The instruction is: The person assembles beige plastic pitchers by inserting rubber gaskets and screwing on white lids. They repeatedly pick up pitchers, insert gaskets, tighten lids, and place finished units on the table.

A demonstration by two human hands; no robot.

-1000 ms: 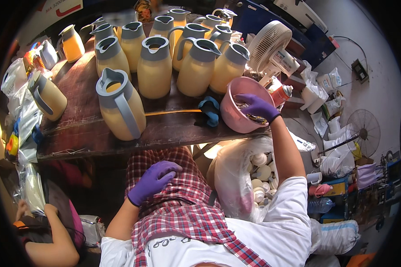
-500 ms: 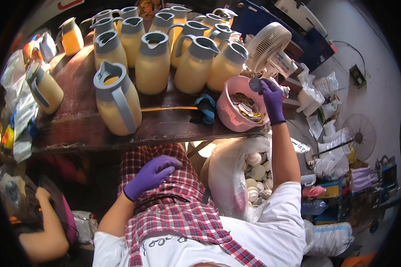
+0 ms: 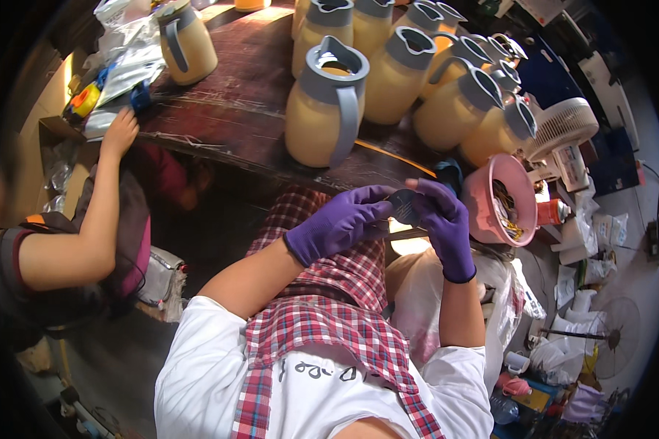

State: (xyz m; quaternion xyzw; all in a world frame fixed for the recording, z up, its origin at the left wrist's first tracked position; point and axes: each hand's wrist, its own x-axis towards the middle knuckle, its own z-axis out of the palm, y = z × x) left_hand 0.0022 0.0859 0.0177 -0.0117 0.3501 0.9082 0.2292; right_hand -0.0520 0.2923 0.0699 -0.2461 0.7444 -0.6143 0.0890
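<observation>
Both my hands wear purple gloves and meet in front of the table edge. Between them is a thin dark round disc (image 3: 403,207), like a tag. My right hand (image 3: 447,223) pinches it from the right, and my left hand (image 3: 340,223) closes on its left edge. A pale yellow jug (image 3: 318,121) with a grey collar and handle stands upright just beyond my hands. Right of my right hand, a pink bowl (image 3: 479,205) holds a heap of discs and gold-coloured strings, partly seen.
Several similar jugs (image 3: 395,80) crowd the dark wooden table (image 3: 234,110). At the left, a co-worker's hand (image 3: 121,132) rests by plastic bags (image 3: 132,69) and another jug (image 3: 188,47). A white fan (image 3: 564,124) and a clear plastic sack (image 3: 501,285) are on the right.
My right hand has brought the disc from above the pink bowl to in front of me. My left hand has risen from my lap to meet it. The view has swung leftward.
</observation>
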